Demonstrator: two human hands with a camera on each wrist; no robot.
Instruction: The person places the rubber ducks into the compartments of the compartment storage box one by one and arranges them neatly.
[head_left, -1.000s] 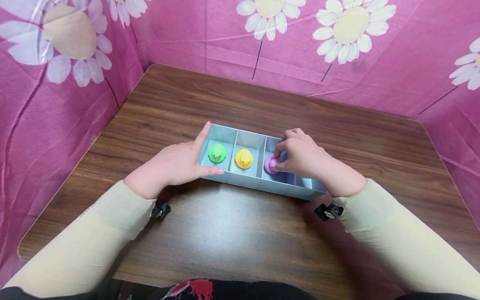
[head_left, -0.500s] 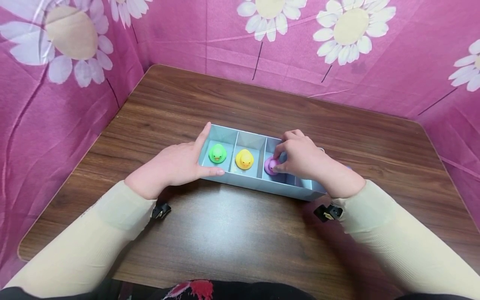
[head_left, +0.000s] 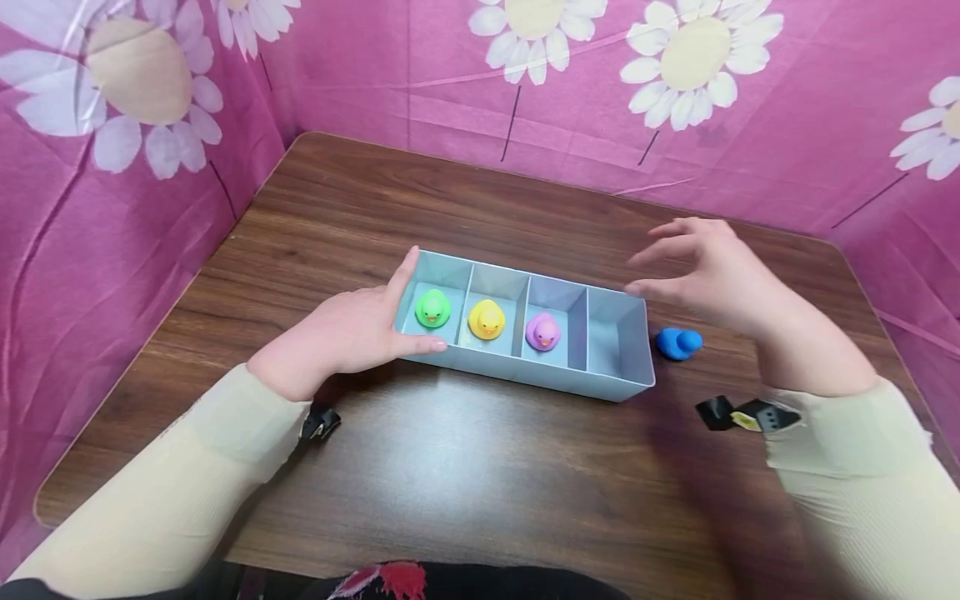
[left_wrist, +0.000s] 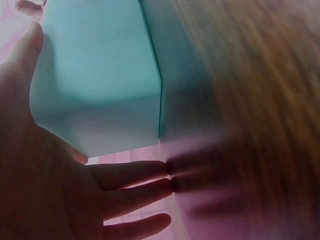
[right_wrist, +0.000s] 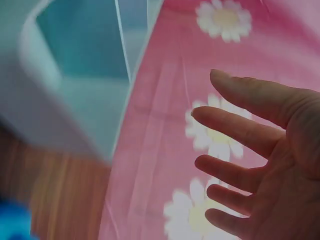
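A light blue box (head_left: 525, 372) with compartments in a row stands mid-table. In the head view a green toy duck (head_left: 432, 309), a yellow toy duck (head_left: 487, 320) and a purple toy duck (head_left: 543, 332) each sit in their own compartment, left to right; the rightmost compartment is bare. My left hand (head_left: 348, 329) rests against the box's left end, straight thumb along the front wall, index finger reaching the far corner. The left wrist view shows its other fingers extended. Raised beyond the box's right end, my right hand (head_left: 720, 271) holds nothing, fingers spread. Below it lies a blue toy duck (head_left: 678, 343).
The brown wooden table (head_left: 420, 467) has rounded far corners. A pink cloth with large white daisies (head_left: 690, 54) hangs behind and along both sides. Each sleeve cuff carries a small black device (head_left: 765, 415).
My right hand has let go of the purple duck, leaving it in the third compartment, and moved right and up. The blue duck now shows fully. The left hand stays at the box.
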